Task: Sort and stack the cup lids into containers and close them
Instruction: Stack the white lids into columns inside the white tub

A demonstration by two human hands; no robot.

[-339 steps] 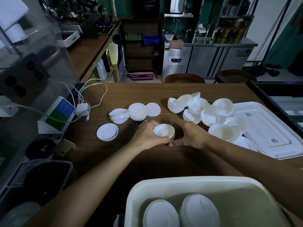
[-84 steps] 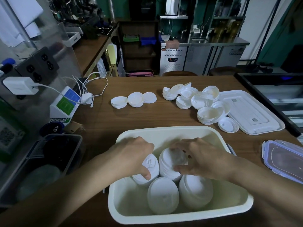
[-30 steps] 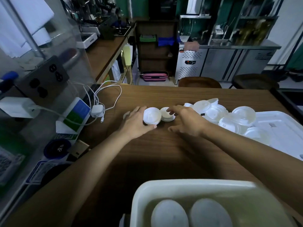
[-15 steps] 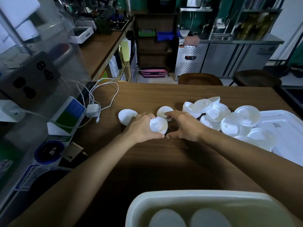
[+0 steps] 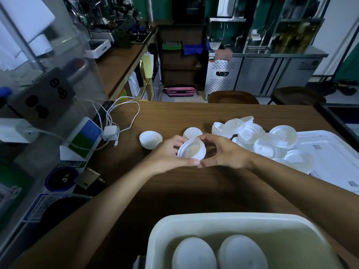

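- Head view: the left hand [image 5: 171,154] and right hand [image 5: 227,152] cup a short stack of lids [image 5: 191,151] between them. The fingers curl round its far rim and the two thumb tips meet on its near side.
- The left hand wraps the stack closely. The right hand arches wider, with a gap showing between its palm and the stack's side.
- The stack sits low over the table [image 5: 194,113], its short axis roughly upright and tipped a little toward the person, hollow face up.
- The open container [image 5: 194,224] lies straight toward the near side from both hands, neither hand clearly closer. Two stacks already stand in it, at its near side.
- I judge the next move to be a pull straight back and down into it, keeping the stack level.
- Just beyond the fingers lies a single lid [image 5: 192,133], and a small stack [image 5: 150,139] sits to the left.
- The unsorted pile [image 5: 262,136] lies to the right, partly on the container's cover [image 5: 334,152].
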